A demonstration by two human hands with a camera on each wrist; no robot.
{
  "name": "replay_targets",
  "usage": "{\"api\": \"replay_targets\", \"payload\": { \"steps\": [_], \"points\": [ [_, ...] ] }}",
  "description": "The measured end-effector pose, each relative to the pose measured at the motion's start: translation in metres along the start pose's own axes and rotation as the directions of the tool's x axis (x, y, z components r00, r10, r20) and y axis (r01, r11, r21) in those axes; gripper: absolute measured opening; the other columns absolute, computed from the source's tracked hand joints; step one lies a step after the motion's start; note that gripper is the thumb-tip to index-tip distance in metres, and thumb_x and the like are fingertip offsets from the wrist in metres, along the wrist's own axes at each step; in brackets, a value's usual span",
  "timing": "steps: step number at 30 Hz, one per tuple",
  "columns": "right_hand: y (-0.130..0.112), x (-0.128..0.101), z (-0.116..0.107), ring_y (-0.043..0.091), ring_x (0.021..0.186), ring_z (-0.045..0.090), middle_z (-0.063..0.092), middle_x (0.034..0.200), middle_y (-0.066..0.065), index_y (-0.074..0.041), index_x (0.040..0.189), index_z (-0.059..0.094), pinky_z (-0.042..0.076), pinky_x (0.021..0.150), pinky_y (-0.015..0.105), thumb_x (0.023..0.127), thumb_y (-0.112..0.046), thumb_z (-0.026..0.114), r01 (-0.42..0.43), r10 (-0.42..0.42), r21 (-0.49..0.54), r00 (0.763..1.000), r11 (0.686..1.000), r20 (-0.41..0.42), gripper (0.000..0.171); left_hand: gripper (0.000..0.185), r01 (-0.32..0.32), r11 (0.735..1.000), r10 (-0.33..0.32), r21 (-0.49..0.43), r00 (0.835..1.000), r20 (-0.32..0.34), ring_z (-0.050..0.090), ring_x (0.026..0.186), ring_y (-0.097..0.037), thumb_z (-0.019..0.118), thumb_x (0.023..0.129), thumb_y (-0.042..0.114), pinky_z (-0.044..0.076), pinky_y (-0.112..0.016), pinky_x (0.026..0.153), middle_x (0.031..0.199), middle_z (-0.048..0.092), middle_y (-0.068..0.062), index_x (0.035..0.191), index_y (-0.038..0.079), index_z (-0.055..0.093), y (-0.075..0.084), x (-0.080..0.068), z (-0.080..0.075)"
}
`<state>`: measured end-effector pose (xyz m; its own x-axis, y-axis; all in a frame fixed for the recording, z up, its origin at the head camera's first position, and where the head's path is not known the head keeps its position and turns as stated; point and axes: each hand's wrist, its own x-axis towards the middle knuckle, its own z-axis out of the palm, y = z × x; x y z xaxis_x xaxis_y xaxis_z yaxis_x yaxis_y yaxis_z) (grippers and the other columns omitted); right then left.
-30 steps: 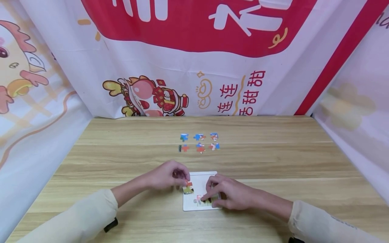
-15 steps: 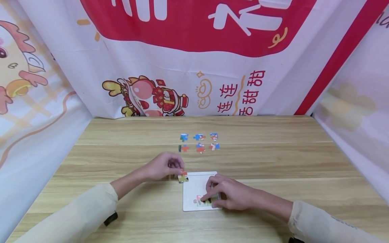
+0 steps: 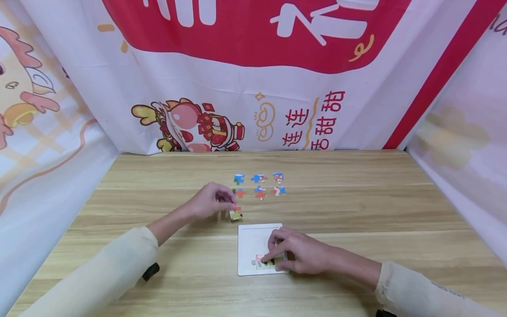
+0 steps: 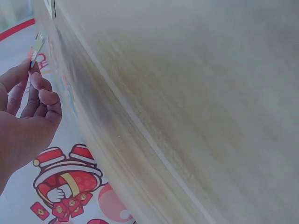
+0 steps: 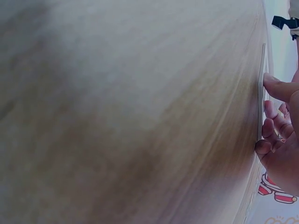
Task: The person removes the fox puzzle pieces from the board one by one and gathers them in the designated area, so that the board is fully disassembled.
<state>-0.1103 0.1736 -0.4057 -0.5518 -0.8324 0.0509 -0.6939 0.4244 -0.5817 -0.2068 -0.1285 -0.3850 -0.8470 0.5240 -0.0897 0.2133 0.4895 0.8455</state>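
Pale wooden table point(image 3: 356, 207), festive red-and-white banners point(image 3: 277, 88) behind. Left hand point(image 3: 210, 200) pinches a colourful cardboard puzzle piece point(image 3: 235, 213) beyond the white puzzle tray point(image 3: 249, 240); right hand point(image 3: 297, 253) presses fitted pieces point(image 3: 261, 263) inside.

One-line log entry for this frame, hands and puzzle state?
left hand: pinches puzzle piece above table | right hand: presses pieces on white tray | loose pieces: two rows beyond tray

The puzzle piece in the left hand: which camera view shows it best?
The head view: the puzzle piece shows its coloured face, pinched by the left hand above the table. The left wrist view shows it only edge-on and blurred at the fingertips. The right wrist view does not show it.
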Motion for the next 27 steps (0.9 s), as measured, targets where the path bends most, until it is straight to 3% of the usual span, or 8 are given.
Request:
{"api": "replay_targets", "payload": {
  "steps": [7, 20, 27],
  "points": [
    [0.002, 0.0, 0.002, 0.003, 0.095, 0.046, 0.056, 0.106, -0.013, -0.023, 0.121, 0.079, 0.044, 0.081, 0.018, 0.093, -0.017, 0.079, -0.004, 0.004, 0.004, 1.0, 1.0, 0.001, 0.029, 0.006, 0.03, 0.999, -0.03, 0.018, 0.999, -0.01, 0.059, 0.078, -0.019, 0.077, 0.093, 0.006, 0.048, -0.025, 0.066, 0.089, 0.071, -0.005, 0.099, 0.003, 0.076, -0.005, 0.011, 0.002],
    [0.002, 0.0, 0.002, 0.003, 0.095, 0.046, 0.057, 0.107, -0.011, -0.022, 0.121, 0.079, 0.045, 0.081, 0.018, 0.093, -0.016, 0.079, 0.012, -0.012, 0.004, 1.0, 1.0, -0.014, 0.029, 0.01, -0.013, 0.991, 0.013, 0.137, 1.0, -0.001, 0.06, 0.076, -0.016, 0.08, 0.086, 0.0, 0.049, -0.024, 0.067, 0.083, 0.069, -0.002, 0.094, 0.004, 0.076, -0.009, 0.021, 0.008],
    [0.002, -0.001, 0.001, 0.004, 0.096, 0.046, 0.056, 0.107, -0.012, -0.021, 0.121, 0.079, 0.045, 0.08, 0.018, 0.093, -0.015, 0.079, 0.007, -0.007, 0.006, 1.0, 1.0, -0.013, 0.029, 0.011, 0.0, 0.986, 0.003, 0.165, 1.0, -0.013, 0.058, 0.075, -0.015, 0.082, 0.086, 0.003, 0.047, -0.023, 0.065, 0.083, 0.069, -0.001, 0.097, 0.004, 0.079, -0.01, 0.021, 0.008]
  ]
}}
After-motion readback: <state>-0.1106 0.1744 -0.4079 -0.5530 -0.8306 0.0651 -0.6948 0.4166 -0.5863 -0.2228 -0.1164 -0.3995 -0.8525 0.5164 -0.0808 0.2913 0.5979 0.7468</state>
